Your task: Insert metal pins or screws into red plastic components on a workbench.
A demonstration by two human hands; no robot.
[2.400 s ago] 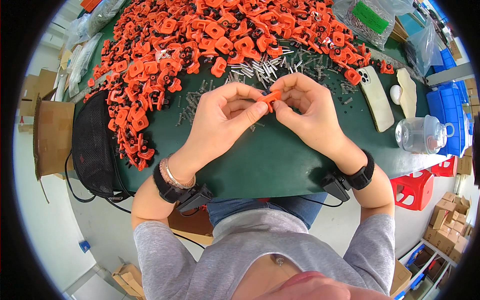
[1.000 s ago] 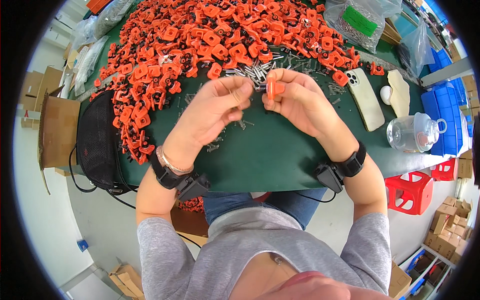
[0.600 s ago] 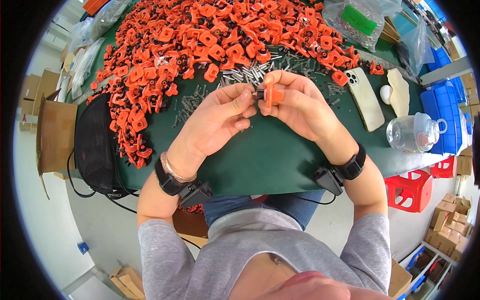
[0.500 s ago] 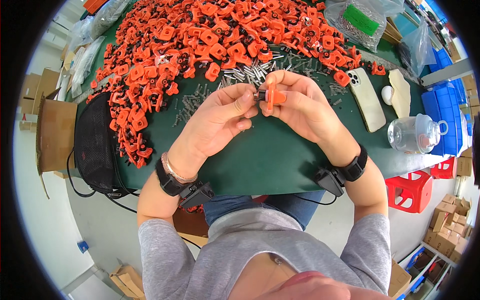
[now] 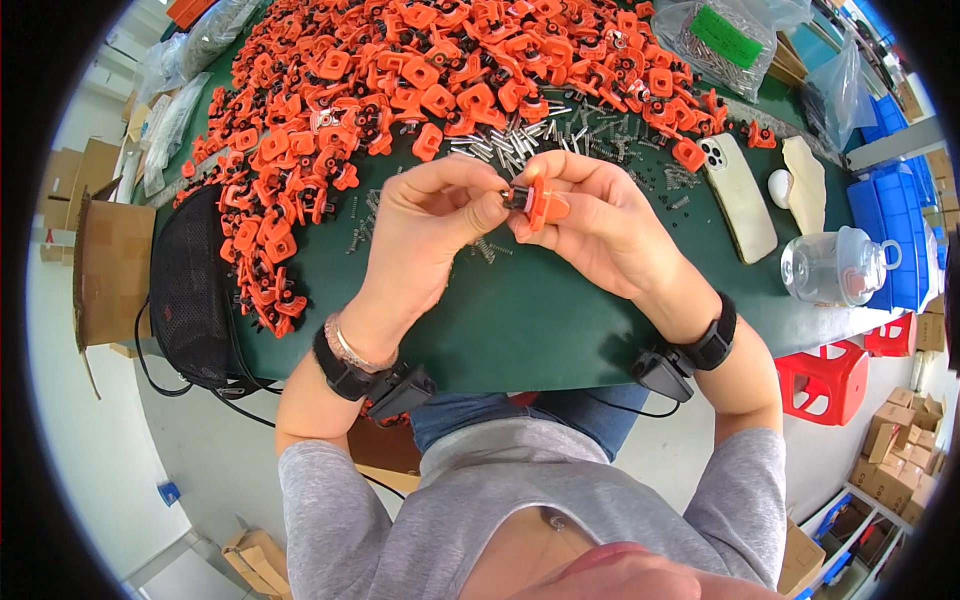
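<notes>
Over the green table, my right hand point(image 5: 622, 232) grips an orange plastic part point(image 5: 541, 204) with a black cylindrical piece on its left side. The thumb and fingers of my left hand point(image 5: 418, 225) are pinched together at that black end. Whatever sits between those left fingertips is too small to make out. Beyond my hands lie loose silver metal pins point(image 5: 512, 145) and small coil springs point(image 5: 488, 250), some of them next to my left hand. A large heap of similar orange-and-black parts point(image 5: 400, 75) spreads across the far side.
At the left edge stands a black mesh bag point(image 5: 195, 290) with a cable. To the right are a phone point(image 5: 740, 200), a clear lidded jug point(image 5: 830, 268) and blue bins point(image 5: 890, 235). A plastic bag of metal pins point(image 5: 715, 50) lies at the far right. Red stools point(image 5: 825, 383) stand beside the table.
My left hand has turned, its fingers curling in closer at the black end. The orange part has tilted slightly and sits a little lower in my right hand. More springs show below my hands.
</notes>
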